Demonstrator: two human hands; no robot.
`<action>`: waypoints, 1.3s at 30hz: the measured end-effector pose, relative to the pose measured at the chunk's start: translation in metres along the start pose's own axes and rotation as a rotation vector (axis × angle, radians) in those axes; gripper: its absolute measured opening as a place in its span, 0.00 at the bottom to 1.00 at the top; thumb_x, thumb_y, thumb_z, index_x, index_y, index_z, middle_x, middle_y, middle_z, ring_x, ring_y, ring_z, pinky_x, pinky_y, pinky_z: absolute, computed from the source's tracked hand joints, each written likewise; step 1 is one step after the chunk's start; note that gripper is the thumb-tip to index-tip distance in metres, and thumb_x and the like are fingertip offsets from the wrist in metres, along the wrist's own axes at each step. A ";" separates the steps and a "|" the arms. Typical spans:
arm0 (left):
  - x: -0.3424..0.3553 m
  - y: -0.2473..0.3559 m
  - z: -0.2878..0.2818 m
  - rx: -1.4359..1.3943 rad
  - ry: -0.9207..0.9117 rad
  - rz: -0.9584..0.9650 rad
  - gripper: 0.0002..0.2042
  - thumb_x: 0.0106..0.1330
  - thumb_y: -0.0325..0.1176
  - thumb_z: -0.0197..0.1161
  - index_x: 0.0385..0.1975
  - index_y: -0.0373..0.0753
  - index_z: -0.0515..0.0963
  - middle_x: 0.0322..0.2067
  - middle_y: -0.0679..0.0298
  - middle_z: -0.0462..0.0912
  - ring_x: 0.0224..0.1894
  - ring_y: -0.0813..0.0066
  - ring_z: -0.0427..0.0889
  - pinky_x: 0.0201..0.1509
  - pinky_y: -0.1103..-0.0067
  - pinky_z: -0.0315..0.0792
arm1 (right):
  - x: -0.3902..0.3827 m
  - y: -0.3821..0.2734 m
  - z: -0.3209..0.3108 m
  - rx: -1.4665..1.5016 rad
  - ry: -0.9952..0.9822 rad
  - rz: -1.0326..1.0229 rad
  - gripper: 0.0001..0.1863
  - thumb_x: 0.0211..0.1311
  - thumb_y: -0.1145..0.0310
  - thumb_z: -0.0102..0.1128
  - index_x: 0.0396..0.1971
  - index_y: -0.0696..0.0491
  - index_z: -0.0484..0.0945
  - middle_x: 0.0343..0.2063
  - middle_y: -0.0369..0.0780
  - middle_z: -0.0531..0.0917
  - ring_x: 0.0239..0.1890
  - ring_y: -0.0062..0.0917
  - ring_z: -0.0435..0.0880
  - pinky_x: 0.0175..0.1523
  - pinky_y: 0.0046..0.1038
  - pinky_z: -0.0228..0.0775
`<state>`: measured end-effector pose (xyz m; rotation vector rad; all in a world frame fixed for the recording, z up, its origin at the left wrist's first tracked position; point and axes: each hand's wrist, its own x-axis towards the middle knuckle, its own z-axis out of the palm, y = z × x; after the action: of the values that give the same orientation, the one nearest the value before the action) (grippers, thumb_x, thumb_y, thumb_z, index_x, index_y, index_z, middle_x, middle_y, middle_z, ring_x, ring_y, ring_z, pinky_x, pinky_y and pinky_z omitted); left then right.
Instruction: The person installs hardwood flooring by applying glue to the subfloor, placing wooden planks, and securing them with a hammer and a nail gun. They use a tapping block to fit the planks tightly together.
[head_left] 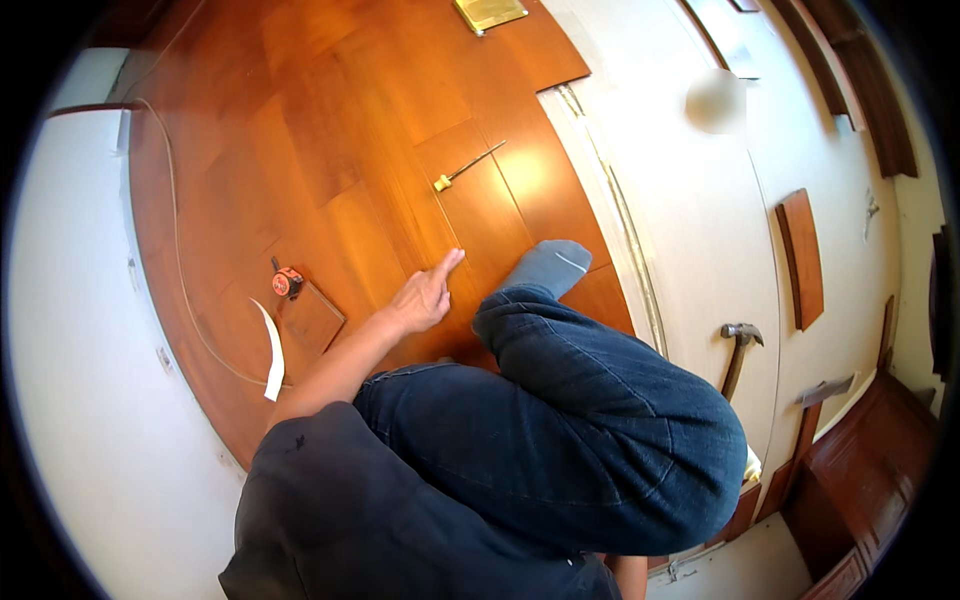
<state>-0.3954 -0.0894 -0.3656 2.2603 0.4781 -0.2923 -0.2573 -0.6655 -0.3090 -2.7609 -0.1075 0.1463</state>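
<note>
Mostly, the largest thing here, the orange-brown board floor (340, 130), looks finished: its boards lie edge to edge across the left and middle, and I judge that this stretch is done. Next in size comes the pale surface (690, 200) on the right. The fitted boards stop short of it along a stepped edge, so whatever remains probably lies on that side, though whether it is meant to be boarded cannot be told. A long, narrow metallic-looking strip (625, 215) runs along this border, exposed beside the boards. A loose board (800, 260) lies on the pale surface, well apart from the fitted ones and not yet joined to anything.

The left hand (425, 300) is over the board floor, near the person's grey-socked foot (550, 265). It has hold of nothing visible; the foremost fingers reach out straight while the others bend loosely. Whether the fingertips touch the boards cannot be told. The right hand is out of sight, so I cannot tell its state.

Among smaller things, a hammer (740, 350) lies unused on the pale surface, and a square board piece (312, 318) rests on the laid boards. Beyond the fingertips lies a screwdriver (468, 166) with a yellow handle; smaller still, an orange-and-black tape measure (287, 282) sits beside the square piece. Neither is in use.
</note>
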 end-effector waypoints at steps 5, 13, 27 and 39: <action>0.034 0.020 0.011 -0.272 -0.148 -0.008 0.42 0.68 0.22 0.50 0.79 0.37 0.35 0.73 0.54 0.69 0.55 0.47 0.83 0.64 0.61 0.74 | 0.000 -0.018 -0.007 0.058 0.018 0.067 0.14 0.60 0.72 0.60 0.46 0.54 0.83 0.60 0.48 0.78 0.58 0.42 0.80 0.62 0.42 0.72; 0.079 0.022 -0.001 0.425 -0.081 0.079 0.39 0.72 0.32 0.54 0.80 0.34 0.43 0.52 0.45 0.83 0.50 0.49 0.84 0.58 0.59 0.74 | -0.011 -0.020 -0.011 0.087 0.025 0.127 0.15 0.60 0.72 0.59 0.47 0.57 0.83 0.62 0.50 0.76 0.59 0.45 0.79 0.64 0.44 0.71; 0.068 -0.042 -0.016 0.159 -0.180 0.178 0.39 0.73 0.42 0.54 0.78 0.30 0.46 0.53 0.44 0.84 0.43 0.44 0.87 0.48 0.55 0.77 | 0.011 -0.065 -0.021 -0.089 -0.032 0.274 0.17 0.60 0.70 0.59 0.50 0.55 0.81 0.65 0.50 0.73 0.66 0.48 0.72 0.71 0.45 0.63; 0.451 0.208 -0.026 0.877 -0.028 0.274 0.28 0.71 0.30 0.50 0.71 0.28 0.63 0.72 0.45 0.64 0.75 0.51 0.63 0.77 0.60 0.57 | 0.036 -0.065 -0.012 -0.139 -0.067 0.340 0.16 0.60 0.67 0.61 0.48 0.53 0.83 0.61 0.46 0.77 0.62 0.45 0.75 0.70 0.44 0.63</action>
<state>0.1021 -0.0877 -0.3713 3.1196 -0.0093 -0.4503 -0.2234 -0.6059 -0.2774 -2.8914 0.3491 0.3316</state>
